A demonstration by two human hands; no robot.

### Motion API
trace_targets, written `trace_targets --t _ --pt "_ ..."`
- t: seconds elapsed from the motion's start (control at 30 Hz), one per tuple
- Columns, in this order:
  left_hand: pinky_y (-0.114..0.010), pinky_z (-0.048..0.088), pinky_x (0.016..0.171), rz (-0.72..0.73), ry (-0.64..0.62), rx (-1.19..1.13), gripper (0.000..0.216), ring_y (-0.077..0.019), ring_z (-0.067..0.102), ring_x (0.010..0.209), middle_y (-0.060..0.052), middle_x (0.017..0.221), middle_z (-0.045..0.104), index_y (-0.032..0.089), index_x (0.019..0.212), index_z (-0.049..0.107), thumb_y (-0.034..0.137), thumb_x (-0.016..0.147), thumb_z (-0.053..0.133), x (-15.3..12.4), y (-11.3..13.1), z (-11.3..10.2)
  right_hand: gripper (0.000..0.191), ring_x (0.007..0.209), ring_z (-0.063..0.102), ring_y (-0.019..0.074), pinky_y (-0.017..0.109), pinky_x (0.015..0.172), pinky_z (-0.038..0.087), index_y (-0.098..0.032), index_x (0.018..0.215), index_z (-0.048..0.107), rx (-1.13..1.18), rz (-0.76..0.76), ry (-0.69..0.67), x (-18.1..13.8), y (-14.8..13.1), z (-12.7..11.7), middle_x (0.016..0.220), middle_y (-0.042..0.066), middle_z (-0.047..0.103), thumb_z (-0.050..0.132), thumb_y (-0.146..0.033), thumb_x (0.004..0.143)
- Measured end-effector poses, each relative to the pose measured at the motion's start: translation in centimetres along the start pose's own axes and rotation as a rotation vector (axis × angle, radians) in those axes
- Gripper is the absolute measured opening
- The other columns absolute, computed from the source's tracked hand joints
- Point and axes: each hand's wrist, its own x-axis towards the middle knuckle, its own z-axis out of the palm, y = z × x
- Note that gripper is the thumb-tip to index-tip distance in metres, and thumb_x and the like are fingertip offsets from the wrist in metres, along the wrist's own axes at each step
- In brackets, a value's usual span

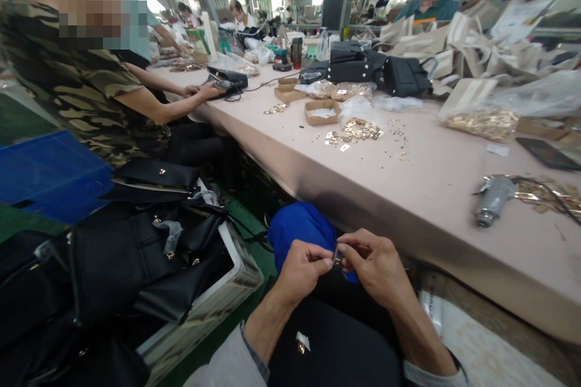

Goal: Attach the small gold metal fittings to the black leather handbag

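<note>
Over my lap, my left hand (302, 272) and my right hand (374, 263) pinch a small gold-coloured metal fitting (337, 256) between them. Its exact shape is partly hidden by the fingertips. Below the hands, a black bag (345, 344) appears to lie across my lap, with a small gold clasp (301, 347) and a scrap of clear film on it. Blue cloth (299, 233) shows just behind my left hand. The table's front edge runs beyond both hands.
On the pink table (272, 139) lie a grey power screwdriver (494, 199), a heap of gold fittings (361, 130), a cardboard box (322, 113), a phone (549, 153) and black bags (406, 75). A crate (245, 278) of black bags stands left; a co-worker (91, 84) sits beyond it.
</note>
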Motion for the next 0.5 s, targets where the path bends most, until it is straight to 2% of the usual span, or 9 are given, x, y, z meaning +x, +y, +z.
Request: trace_targets --t 0.27,0.5 --pt "-0.031 0.049 0.071 0.033 0.022 0.032 0.018 -0.0224 0.069 0.07 -0.011 0.075 0.08 0.011 0.081 0.086 0.021 0.074 0.074 0.02 -0.08 0.07 0.018 0.064 0.068 0.0186 0.031 0.059 0.055 -0.02 0.09 0.077 0.035 -0.009 0.017 -0.08 0.28 0.17 0.083 0.005 0.068 0.074 -0.038 0.088" --pt "-0.031 0.051 0.072 0.022 0.01 -0.026 0.017 -0.0222 0.071 0.072 -0.012 0.082 0.082 0.011 0.083 0.085 0.022 0.073 0.077 0.07 -0.2 0.17 0.024 0.064 0.069 0.0196 0.031 0.057 0.057 -0.017 0.092 0.078 0.133 0.033 0.0 0.02 0.7 0.08 0.083 0.006 0.069 0.077 -0.04 0.086"
